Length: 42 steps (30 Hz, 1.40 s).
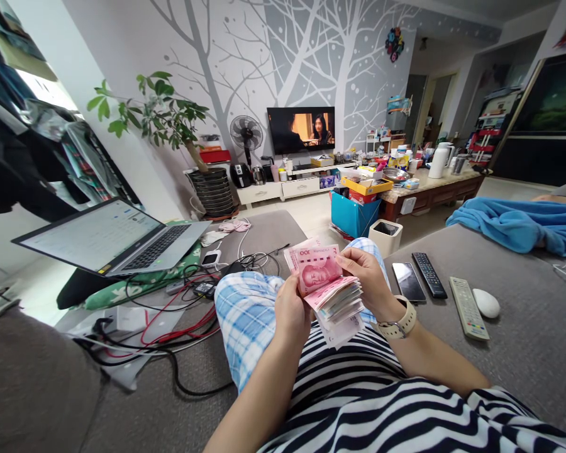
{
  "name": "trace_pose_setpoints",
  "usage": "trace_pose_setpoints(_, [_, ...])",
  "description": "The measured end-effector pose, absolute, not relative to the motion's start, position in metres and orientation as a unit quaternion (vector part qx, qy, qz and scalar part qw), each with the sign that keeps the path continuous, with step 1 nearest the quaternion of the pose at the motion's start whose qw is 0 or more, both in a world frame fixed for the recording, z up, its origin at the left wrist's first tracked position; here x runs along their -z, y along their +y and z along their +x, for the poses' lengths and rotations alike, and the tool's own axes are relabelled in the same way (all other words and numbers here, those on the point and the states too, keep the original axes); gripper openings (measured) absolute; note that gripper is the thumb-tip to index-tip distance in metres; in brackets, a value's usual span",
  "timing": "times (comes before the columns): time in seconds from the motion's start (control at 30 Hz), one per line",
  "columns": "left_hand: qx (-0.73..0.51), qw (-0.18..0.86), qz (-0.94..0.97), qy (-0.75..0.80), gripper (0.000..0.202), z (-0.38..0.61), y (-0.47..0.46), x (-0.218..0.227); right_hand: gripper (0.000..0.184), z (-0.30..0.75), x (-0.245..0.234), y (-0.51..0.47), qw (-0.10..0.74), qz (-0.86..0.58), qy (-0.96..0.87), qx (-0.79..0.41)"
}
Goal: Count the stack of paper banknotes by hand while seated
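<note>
A thick stack of pink banknotes (327, 286) sits between both hands above my lap. My left hand (291, 311) grips the lower left side of the stack, thumb pressed on the top note. My right hand (368, 279), with a pale watch on its wrist, is closed on the right edge, where the notes fan out. The top note stands partly lifted toward the camera. Under the hands are blue plaid trousers (245, 314) and a striped shirt.
On the grey sofa to the right lie a phone (408, 281), a black remote (429, 274), a white remote (468, 307) and a white mouse (486, 303). To the left are an open laptop (117, 236) and tangled cables (179, 314). A blue blanket (519, 226) covers someone at far right.
</note>
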<state>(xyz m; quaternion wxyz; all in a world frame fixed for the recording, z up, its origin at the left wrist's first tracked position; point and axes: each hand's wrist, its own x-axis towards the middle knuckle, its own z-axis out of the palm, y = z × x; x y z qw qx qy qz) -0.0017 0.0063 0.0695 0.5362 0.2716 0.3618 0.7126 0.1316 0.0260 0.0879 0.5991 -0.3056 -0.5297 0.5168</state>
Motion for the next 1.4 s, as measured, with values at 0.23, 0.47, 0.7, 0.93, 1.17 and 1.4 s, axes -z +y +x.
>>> trace_pose_setpoints(0.23, [-0.712,0.520,0.271,0.386,0.015,-0.0008,0.0022,-0.0764,0.024,0.1318,-0.0871,0.0267,0.602,-0.293,-0.528,-0.522])
trace_pose_setpoints(0.47, [-0.714,0.546,0.278,0.340,0.014,-0.0014,0.0045,-0.0744,0.027,0.1309,-0.0911,0.0242,0.602,-0.288,-0.528,-0.525])
trace_pose_setpoints(0.7, [-0.727,0.528,0.266,0.349,0.016,-0.0015,0.0060,-0.0720,0.027,0.1313,-0.0898,0.0270,0.605,-0.293,-0.539,-0.507])
trace_pose_setpoints(0.93, [-0.715,0.548,0.286,0.327,0.014,-0.0020,0.0032,-0.0747,0.025,0.1313,-0.0883,0.0312,0.626,-0.313,-0.514,-0.496])
trace_pose_setpoints(1.17, [-0.687,0.582,0.294,0.320,0.023,-0.0023,0.0014,-0.0766,0.028,0.1328,-0.0891,0.0295,0.603,-0.321,-0.532,-0.500])
trace_pose_setpoints(1.4, [-0.715,0.552,0.277,0.327,0.017,-0.0016,0.0037,-0.0746,0.027,0.1328,-0.0876,0.0299,0.604,-0.318,-0.532,-0.501])
